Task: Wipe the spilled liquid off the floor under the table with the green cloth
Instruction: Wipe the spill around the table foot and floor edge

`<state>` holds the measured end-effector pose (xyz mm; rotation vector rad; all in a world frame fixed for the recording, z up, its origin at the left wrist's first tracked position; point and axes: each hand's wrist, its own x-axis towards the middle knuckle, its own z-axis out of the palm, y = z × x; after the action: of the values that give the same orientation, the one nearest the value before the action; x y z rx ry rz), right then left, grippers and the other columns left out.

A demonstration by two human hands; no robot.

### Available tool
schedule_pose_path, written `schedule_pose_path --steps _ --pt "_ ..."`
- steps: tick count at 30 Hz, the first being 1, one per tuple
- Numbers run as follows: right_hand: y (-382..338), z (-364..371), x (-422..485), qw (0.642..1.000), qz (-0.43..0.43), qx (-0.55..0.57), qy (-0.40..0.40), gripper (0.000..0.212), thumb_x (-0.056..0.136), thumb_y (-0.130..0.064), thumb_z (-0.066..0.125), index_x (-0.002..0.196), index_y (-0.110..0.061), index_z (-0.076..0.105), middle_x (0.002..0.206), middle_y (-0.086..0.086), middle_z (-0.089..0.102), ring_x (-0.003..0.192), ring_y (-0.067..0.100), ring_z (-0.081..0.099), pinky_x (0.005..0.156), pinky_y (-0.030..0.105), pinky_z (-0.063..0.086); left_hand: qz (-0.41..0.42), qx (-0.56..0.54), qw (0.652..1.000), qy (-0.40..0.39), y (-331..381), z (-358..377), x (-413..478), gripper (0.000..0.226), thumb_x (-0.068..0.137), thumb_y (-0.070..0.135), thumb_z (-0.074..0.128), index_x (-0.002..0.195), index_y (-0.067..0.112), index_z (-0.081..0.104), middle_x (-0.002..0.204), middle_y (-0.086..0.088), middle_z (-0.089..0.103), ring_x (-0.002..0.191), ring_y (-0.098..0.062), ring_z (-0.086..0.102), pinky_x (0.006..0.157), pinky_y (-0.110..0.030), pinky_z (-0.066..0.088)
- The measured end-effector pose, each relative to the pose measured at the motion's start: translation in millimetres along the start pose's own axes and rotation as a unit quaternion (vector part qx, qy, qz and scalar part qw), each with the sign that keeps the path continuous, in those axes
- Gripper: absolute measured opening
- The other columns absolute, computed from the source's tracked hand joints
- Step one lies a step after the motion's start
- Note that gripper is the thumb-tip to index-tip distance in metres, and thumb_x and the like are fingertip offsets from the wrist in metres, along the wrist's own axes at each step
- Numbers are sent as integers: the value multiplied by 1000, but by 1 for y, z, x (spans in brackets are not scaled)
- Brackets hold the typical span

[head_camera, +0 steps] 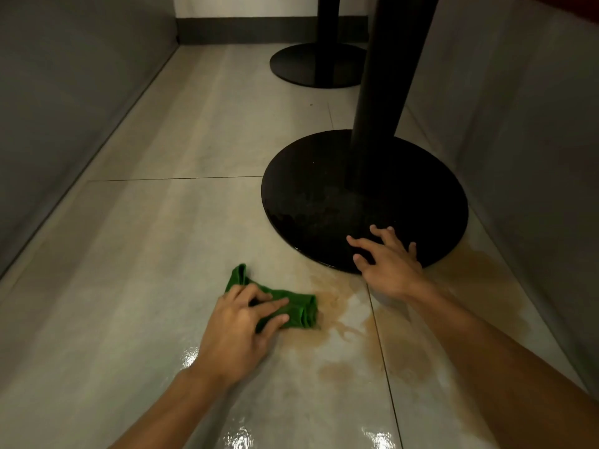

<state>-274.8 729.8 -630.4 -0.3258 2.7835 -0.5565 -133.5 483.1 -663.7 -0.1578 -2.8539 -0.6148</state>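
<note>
A folded green cloth [293, 307] lies on the pale tiled floor at the left edge of a brownish spilled liquid [353, 322]. My left hand [241, 325] presses down on the cloth with straight fingers laid across it. The spill spreads right and toward me, and also along the near right rim of the round black table base [324, 196]. My right hand [387, 262] rests on the base's near edge with fingers spread, holding nothing.
The black table post [382, 92] rises from the base. A second black base [317, 64] and post stand farther back. Grey bench walls [64, 108] close in on both sides. Wet glossy patches [240, 439] shine on the tiles near me.
</note>
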Motion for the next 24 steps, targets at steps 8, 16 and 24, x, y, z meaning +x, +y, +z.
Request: schedule_pose_path --steps 8,16,24 --pt "2 1 0 1000 -5 -10 -1 44 100 -43 38 143 -50 29 160 -8 4 147 15 -11 117 51 -8 -56 35 997 42 -12 5 33 36 88 50 49 107 30 72 88 5 60 81 -22 54 73 -36 48" --pt "1 3 1 1000 -2 -19 -3 45 99 -44 39 143 -49 29 160 -7 3 147 16 -12 117 52 -8 -99 103 989 23 5 -7 15 28 91 45 53 98 28 75 80 5 53 81 -24 52 67 -34 34" --pt "0 5 1 1000 6 -30 6 44 99 -45 37 143 -49 30 160 -7 4 147 16 -10 117 52 -8 -104 80 991 36 55 -2 -45 39 87 49 44 71 25 70 69 6 46 65 -21 46 60 -33 39"
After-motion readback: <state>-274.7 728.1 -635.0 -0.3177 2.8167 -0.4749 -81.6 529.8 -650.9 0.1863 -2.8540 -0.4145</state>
